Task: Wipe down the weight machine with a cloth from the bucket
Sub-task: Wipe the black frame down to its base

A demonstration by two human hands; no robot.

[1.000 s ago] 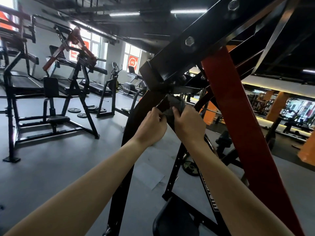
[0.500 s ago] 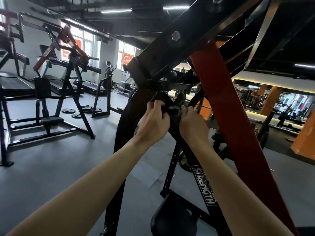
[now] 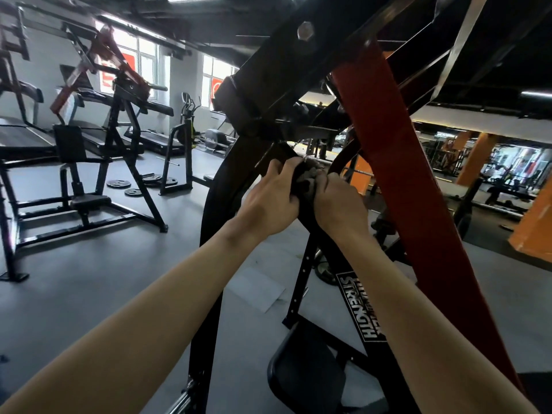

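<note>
Gripping a crumpled dark grey cloth (image 3: 306, 182) from both sides, the left hand (image 3: 270, 201) and the right hand (image 3: 340, 201) met round the slanted black steel strut (image 3: 310, 222) of the weight machine. Both had their fingers curled tight into the fabric, so the cloth was bunched between them and pressed against the metal. No bucket was in view.

In the head view the strut's long axis ran from the joint beneath the heavy black upper beam (image 3: 298, 64) down and towards the person. It passed the white "STRENGTH" label (image 3: 360, 306) and ended near the black padded seat (image 3: 307, 380). The hands sat at its upper end, just below that joint, so nearly all of the strut's length lay beneath them and nearer the body. They were about level. The left fingers lay over the top of the cloth and the right hand closed on it from the side facing the broad red-painted beam (image 3: 388, 162), which stood just beside the right wrist without touching it. Any further stroke would probably have to run downward along the strut, since the joint blocked the way above.

Compared with a second earlier, the hands had climbed the strut. Then the cloth showed above the knuckles with a gap below the joint, whereas now it lay close under the joint. Half a second earlier the grip looked much the same.
</note>
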